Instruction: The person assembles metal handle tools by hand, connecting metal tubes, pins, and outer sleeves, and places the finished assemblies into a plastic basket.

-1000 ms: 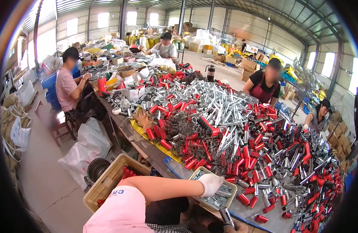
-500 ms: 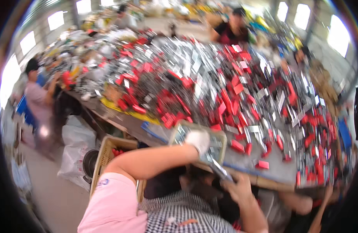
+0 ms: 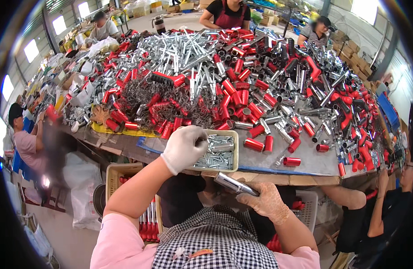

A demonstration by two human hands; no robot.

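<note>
Right grip (image 3: 265,201): clamped on silver tube (image 3: 231,183) | tube: long axis slants away leftward, far end toward left grip (image 3: 185,148) | left grip: curled beside tray (image 3: 236,153), can't tell if holding

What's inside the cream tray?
Cream tray: short silvery pins, one wider metal piece. The left hand hides part of its left side; pins cover the bottom, hiding anything beneath.
</note>
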